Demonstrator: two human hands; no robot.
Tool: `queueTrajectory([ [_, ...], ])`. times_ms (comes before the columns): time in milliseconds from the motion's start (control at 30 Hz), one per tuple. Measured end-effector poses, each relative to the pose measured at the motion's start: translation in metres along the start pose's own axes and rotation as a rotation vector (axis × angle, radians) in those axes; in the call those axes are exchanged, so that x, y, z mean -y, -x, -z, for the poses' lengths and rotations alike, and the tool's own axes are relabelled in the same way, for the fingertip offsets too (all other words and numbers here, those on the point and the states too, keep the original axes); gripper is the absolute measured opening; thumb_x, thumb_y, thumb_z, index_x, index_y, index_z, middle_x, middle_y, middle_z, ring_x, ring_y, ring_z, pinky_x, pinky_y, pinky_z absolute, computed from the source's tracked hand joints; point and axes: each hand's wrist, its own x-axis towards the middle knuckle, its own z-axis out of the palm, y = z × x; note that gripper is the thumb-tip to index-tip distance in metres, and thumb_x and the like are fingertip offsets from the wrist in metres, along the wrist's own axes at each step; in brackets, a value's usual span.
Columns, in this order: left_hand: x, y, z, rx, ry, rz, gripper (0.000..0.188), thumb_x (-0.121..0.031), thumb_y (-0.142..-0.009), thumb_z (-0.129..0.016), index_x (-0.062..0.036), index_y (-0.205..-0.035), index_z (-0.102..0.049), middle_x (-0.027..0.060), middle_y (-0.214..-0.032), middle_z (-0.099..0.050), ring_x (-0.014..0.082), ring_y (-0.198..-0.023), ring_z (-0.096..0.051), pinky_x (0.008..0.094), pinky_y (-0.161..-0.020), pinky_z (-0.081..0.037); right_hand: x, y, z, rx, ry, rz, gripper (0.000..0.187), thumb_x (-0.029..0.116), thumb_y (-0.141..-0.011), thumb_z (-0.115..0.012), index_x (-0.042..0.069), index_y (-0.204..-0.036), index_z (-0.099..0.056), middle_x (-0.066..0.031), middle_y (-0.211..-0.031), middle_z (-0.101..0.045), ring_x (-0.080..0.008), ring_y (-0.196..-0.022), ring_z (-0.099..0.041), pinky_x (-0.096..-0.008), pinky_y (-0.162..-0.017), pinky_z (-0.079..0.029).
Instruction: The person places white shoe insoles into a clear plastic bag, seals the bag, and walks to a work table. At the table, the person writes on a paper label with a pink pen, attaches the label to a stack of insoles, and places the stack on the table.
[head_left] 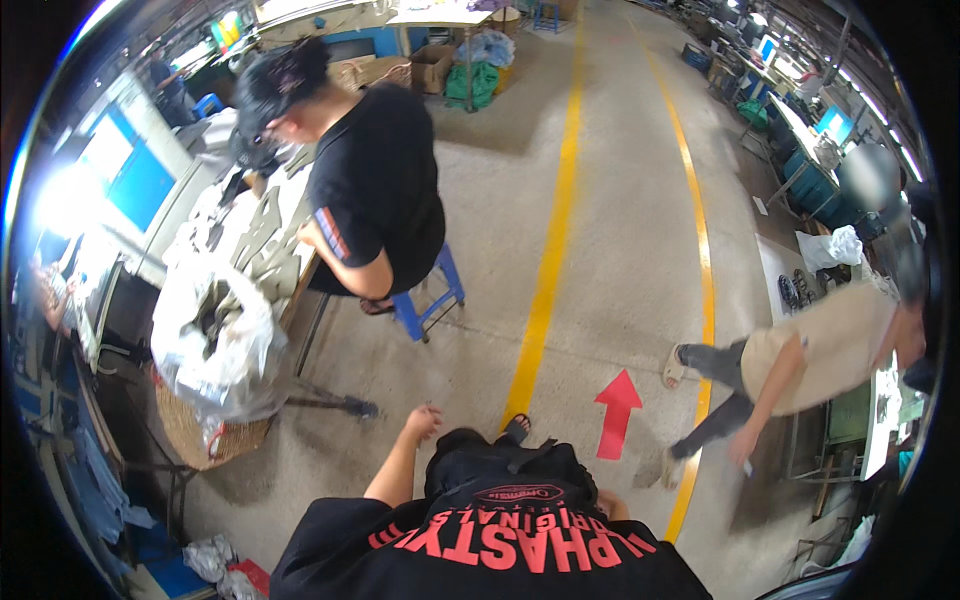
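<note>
I stand on a concrete floor and look down my own black shirt with red print (pixel 500 545). My left hand (pixel 425 422) hangs out to the left of my hip, away from my body, with its fingers loosely curled and nothing visible in it. It touches nothing; the nearest thing is a dark table foot (pixel 360 407) on the floor. Only a sliver of my right hand (pixel 610 505) shows behind my right hip, and its fingers are hidden. One sandalled foot (pixel 515 430) pokes out ahead of me.
A person in black (pixel 375 190) sits on a blue stool (pixel 430 300) at a table of grey cut pieces (pixel 265 245). A white plastic bag (pixel 215 345) fills a woven basket (pixel 205 435). Yellow lines (pixel 545 270) and a red arrow (pixel 617 410) mark the floor. Another person in beige (pixel 810 365) walks at right.
</note>
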Motion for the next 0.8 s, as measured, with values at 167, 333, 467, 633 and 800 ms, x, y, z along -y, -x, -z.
queueTrajectory([
  [167, -0.085, -0.052, -0.074, 0.036, -0.232, -0.525, 0.034, -0.014, -0.096, -0.06, -0.0126, -0.125, -0.077, 0.0131, -0.111, -0.08, 0.0232, -0.09, -0.075, 0.0372, -0.081, -0.059, 0.249, -0.052, 0.098, -0.192, 0.129, 0.436, 0.028, 0.033, -0.103, -0.064, 0.009, -0.113, -0.073, -0.0086, -0.082, -0.071, -0.0194, -0.06, -0.063, -0.0362, -0.054, -0.051],
  [333, -0.223, -0.149, -0.073, 0.144, -0.145, -0.169, 0.034, -0.016, -0.094, -0.063, -0.0081, -0.124, -0.076, 0.0136, -0.104, -0.078, 0.0219, -0.093, -0.074, 0.0371, -0.084, -0.059, 0.486, -0.05, 0.135, -0.178, -0.102, 0.692, 0.031, 0.035, -0.104, -0.065, 0.008, -0.118, -0.073, -0.0057, -0.085, -0.071, -0.0149, -0.064, -0.062, -0.0317, -0.057, -0.05],
  [467, -0.357, -0.223, -0.057, 0.179, -0.301, -0.264, 0.03, -0.017, -0.093, -0.061, -0.0094, -0.118, -0.076, 0.0082, -0.096, -0.076, 0.0172, -0.082, -0.069, 0.0346, -0.075, -0.057, 0.604, -0.057, 0.151, -0.059, -0.092, 0.558, 0.032, 0.033, -0.104, -0.064, 0.009, -0.124, -0.072, -0.0068, -0.09, -0.07, -0.0147, -0.064, -0.06, -0.0306, -0.06, -0.05],
  [633, -0.532, -0.281, -0.037, 0.149, 0.088, -0.031, 0.042, -0.015, -0.095, -0.051, -0.0134, -0.134, -0.066, 0.0058, -0.103, -0.074, 0.0164, -0.075, -0.062, 0.0365, -0.068, -0.051, 0.663, -0.087, 0.187, -0.081, -0.035, 0.299, 0.033, 0.035, -0.105, -0.062, 0.01, -0.122, -0.071, -0.0066, -0.09, -0.068, -0.0173, -0.07, -0.063, -0.0358, -0.062, -0.051],
  [800, -0.667, -0.351, -0.021, 0.229, 0.307, -0.111, 0.04, -0.016, -0.097, -0.047, -0.0166, -0.135, -0.062, 0.0054, -0.103, -0.071, 0.0157, -0.072, -0.057, 0.0356, -0.067, -0.048, 0.691, -0.128, 0.234, -0.07, -0.381, 0.099, 0.032, 0.036, -0.101, -0.065, 0.01, -0.117, -0.074, -0.0113, -0.097, -0.074, -0.0227, -0.077, -0.066, -0.0404, -0.065, -0.052],
])
